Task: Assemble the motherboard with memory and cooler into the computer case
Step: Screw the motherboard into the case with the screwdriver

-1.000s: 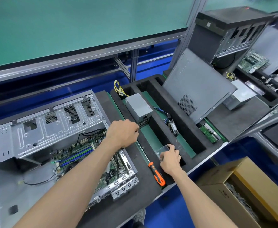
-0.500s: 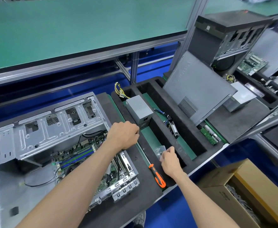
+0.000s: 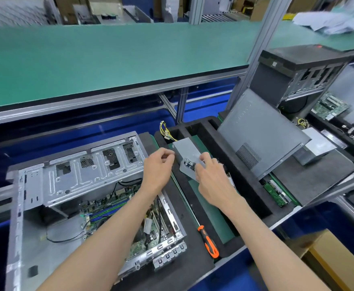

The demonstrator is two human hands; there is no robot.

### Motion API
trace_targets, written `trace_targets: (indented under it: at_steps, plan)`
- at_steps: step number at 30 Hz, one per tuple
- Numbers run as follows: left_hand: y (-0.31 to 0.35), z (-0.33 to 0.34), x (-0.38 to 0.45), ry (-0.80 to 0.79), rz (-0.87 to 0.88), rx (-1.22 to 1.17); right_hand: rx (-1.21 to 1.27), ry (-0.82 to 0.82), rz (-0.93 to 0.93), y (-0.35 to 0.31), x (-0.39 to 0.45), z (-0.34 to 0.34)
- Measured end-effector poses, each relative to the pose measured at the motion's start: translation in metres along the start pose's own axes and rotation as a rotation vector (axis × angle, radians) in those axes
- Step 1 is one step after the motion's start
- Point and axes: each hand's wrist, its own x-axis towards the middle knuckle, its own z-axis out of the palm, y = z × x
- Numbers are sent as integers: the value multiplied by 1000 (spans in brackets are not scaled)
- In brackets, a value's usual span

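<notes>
The open computer case (image 3: 73, 177) lies on its side at the left, with the green motherboard (image 3: 113, 208) and its memory sticks inside. My right hand (image 3: 208, 173) pinches a small clear bag of screws (image 3: 189, 164) above the grey power supply (image 3: 184, 149). Just left of the bag is my left hand (image 3: 158, 164), raised with its fingers curled and thumb against forefinger; nothing shows between them. An orange-handled screwdriver (image 3: 209, 242) lies on the black foam tray (image 3: 195, 267) in front of my right forearm.
A grey side panel (image 3: 262, 141) leans in the foam tray to the right, beside a green board (image 3: 276, 194). A second case (image 3: 297, 74) and parts stand at the far right. A cardboard box (image 3: 327, 263) sits low right. A green shelf (image 3: 109, 59) overhangs the back.
My right hand lifted the screw bag out of the tray slot and up over the power supply. My left hand rose off the case edge toward the bag. The view tilted up.
</notes>
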Motion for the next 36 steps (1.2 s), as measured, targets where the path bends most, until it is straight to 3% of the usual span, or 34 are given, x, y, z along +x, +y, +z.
trace_targets:
  at_steps: [5, 10, 13, 16, 20, 26, 36]
  plan:
    - [-1, -41, -2, 144, -195, -373, -6, 134, -197, -48, 27, -46]
    - [-8, -85, -10, -39, -329, -1049, 9, 192, -390, -107, 40, -61]
    - [-21, -111, -15, -5, -372, -1016, 121, 183, -491, -132, 48, -58]
    - [-40, -132, -22, 24, -355, -962, 419, 137, -479, -142, 57, -55]
    - [-58, -150, -32, 33, -327, -902, 771, 145, -370, -145, 71, -45]
    - [-73, -149, -40, 147, -375, -970, 1018, 209, -246, -157, 84, -35]
    - [-69, -145, -42, 234, -472, -1028, 1345, 38, 101, -139, 78, -8]
